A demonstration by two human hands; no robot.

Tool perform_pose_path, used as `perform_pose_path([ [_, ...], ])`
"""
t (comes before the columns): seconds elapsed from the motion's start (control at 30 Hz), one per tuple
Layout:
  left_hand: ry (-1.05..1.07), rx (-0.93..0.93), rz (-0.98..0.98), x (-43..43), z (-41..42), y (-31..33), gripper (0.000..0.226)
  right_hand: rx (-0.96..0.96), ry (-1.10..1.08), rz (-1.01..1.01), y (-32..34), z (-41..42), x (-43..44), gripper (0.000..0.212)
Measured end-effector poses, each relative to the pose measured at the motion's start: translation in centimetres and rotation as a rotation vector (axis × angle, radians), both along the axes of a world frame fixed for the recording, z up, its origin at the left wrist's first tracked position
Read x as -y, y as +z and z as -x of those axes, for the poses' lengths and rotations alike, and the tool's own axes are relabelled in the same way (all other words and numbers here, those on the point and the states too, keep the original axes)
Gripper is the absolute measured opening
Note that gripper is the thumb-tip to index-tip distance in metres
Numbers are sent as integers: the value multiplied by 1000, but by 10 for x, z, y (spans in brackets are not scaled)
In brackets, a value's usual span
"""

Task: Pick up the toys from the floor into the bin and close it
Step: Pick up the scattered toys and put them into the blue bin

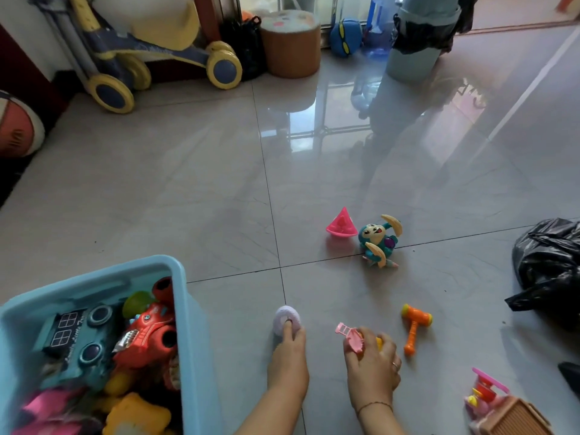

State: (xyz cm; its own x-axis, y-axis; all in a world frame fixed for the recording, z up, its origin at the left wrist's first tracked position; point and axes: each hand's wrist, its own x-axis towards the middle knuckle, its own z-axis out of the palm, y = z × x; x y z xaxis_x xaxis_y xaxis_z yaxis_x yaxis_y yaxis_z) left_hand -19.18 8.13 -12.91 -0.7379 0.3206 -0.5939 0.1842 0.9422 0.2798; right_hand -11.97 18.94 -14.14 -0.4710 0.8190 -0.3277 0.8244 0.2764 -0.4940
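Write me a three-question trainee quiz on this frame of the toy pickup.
1. True or false: the left hand touches the lilac ring, which lies on the floor outside the blue bin.
2. What does the right hand grip? A) a pink plastic toy B) a basketball C) a black bag
3. Which toy stands right beside the pink triangle?

Key: 1 true; 2 A; 3 the teal monkey.
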Motion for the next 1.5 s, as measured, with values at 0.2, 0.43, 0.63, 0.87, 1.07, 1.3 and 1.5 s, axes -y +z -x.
perform_pose_path([
  [0.2, 174, -185, -301, 16, -8, 55, 62, -143, 12, -23, 42, 16, 19, 31],
  [0.43, 579, -677, -587, 103, -17, 170, 56, -591, 260, 60, 151, 48, 129, 55],
  [0.63, 861, -619, -285, 211, -24, 182, 49, -479, 550, 206, 190, 34, 242, 48],
  [0.87, 867, -211, -49, 237, -79, 150, 45, -136, 787, 171, 179, -13, 249, 89],
  [1.07, 854, -503, -133, 206, -99, 140, 61, -259, 643, 58, 183, -60, 193, 70],
  [1.3, 196, -747, -292, 123, -150, 132, 51, -122, 154, 9, 137, -121, 74, 67],
  [1.5, 44, -170, -184, 107, -239, 76, 73, 140, 195, 83, 94, -185, 29, 73],
])
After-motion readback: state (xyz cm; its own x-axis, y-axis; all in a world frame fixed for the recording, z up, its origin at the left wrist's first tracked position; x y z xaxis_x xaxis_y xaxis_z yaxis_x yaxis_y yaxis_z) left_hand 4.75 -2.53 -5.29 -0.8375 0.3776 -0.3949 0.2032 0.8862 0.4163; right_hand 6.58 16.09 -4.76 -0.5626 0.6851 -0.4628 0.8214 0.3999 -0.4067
